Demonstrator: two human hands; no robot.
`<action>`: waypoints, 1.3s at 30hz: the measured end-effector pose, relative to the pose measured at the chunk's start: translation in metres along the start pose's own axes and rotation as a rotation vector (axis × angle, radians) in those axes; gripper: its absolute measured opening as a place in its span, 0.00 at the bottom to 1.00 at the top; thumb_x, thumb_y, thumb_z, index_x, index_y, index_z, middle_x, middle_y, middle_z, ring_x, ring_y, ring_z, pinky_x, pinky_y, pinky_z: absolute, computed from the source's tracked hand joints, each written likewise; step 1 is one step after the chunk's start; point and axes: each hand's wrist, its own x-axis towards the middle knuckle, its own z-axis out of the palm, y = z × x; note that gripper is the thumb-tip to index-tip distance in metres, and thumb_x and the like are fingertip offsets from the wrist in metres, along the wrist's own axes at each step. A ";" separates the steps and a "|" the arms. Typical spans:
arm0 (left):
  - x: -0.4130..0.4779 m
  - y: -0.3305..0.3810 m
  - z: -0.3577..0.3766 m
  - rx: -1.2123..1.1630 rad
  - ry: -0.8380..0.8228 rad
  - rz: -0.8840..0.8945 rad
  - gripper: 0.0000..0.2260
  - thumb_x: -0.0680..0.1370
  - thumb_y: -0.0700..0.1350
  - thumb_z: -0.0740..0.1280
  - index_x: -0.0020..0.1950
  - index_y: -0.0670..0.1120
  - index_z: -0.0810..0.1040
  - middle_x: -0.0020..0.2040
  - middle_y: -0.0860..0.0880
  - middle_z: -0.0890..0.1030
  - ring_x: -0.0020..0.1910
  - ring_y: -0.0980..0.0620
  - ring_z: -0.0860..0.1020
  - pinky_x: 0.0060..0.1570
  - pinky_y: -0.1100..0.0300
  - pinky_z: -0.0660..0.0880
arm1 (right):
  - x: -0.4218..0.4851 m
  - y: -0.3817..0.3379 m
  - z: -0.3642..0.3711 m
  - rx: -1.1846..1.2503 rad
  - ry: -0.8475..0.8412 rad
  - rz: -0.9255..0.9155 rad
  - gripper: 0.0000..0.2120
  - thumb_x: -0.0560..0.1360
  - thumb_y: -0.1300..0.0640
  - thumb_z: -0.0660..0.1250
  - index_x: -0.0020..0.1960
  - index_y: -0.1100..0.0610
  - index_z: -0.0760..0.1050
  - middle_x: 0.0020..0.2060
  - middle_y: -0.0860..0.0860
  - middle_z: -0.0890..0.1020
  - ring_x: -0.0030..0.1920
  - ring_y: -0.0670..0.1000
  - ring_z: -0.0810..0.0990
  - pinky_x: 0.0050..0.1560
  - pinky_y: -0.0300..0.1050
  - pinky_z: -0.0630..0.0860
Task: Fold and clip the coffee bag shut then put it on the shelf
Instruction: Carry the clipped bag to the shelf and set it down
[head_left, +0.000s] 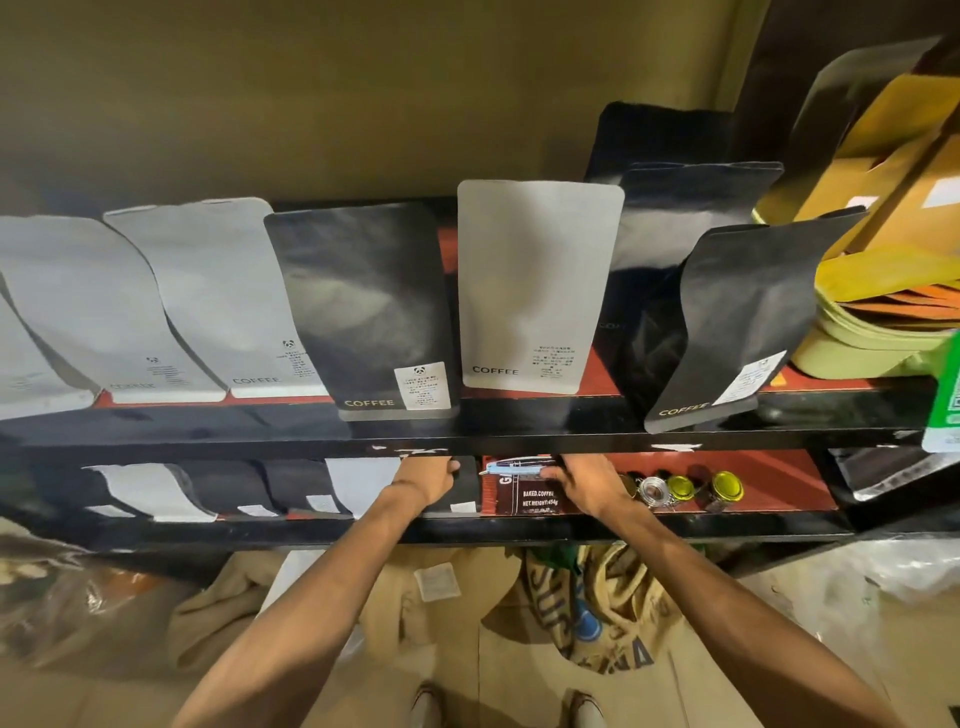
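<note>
Just right of the frame's centre, the right hand (582, 486) reaches into the lower shelf (519, 530), its fingers curled against the right side of the brown coffee bag (519, 496); how firmly it grips cannot be told. The bag stands upright on the red shelf floor, printed "BAKED COFFEE" and "NET WEIGHT", and a pale blue clip (511, 469) runs across its folded top, touching the right fingertips. To the left of the bag, the left hand (427, 475) is cupped over the top of a black pouch (457, 493) that stands beside the bag; whether it actually holds the pouch is unclear. Right of the right hand sit small jars (685, 488) with yellow and silver lids. Further left on the same shelf stand more white and black pouches (208, 493). Across the middle of the frame, the upper shelf (519, 415) carries a row of tall white and black bags (535, 286) marked "COFFEE". Burlap sacks (597, 613) lie on the floor below.
</note>
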 end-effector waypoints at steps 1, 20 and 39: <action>0.000 -0.001 0.000 -0.002 -0.006 0.000 0.15 0.83 0.49 0.58 0.62 0.41 0.77 0.62 0.40 0.80 0.61 0.42 0.78 0.62 0.55 0.72 | 0.002 -0.001 0.002 0.011 -0.007 0.008 0.17 0.79 0.46 0.64 0.60 0.56 0.76 0.59 0.57 0.82 0.58 0.58 0.80 0.60 0.52 0.77; 0.007 -0.005 0.008 -0.049 -0.023 -0.019 0.14 0.83 0.50 0.57 0.60 0.44 0.78 0.59 0.41 0.81 0.57 0.43 0.80 0.51 0.60 0.72 | 0.005 -0.007 0.017 0.127 0.029 0.044 0.14 0.79 0.50 0.67 0.60 0.56 0.76 0.57 0.56 0.84 0.57 0.56 0.82 0.59 0.49 0.77; 0.007 -0.008 0.010 -0.022 -0.036 0.046 0.15 0.84 0.49 0.56 0.62 0.45 0.77 0.58 0.42 0.82 0.57 0.43 0.80 0.54 0.60 0.73 | 0.002 -0.011 0.018 0.210 0.016 0.084 0.18 0.79 0.49 0.66 0.63 0.58 0.74 0.60 0.58 0.81 0.61 0.57 0.79 0.62 0.53 0.77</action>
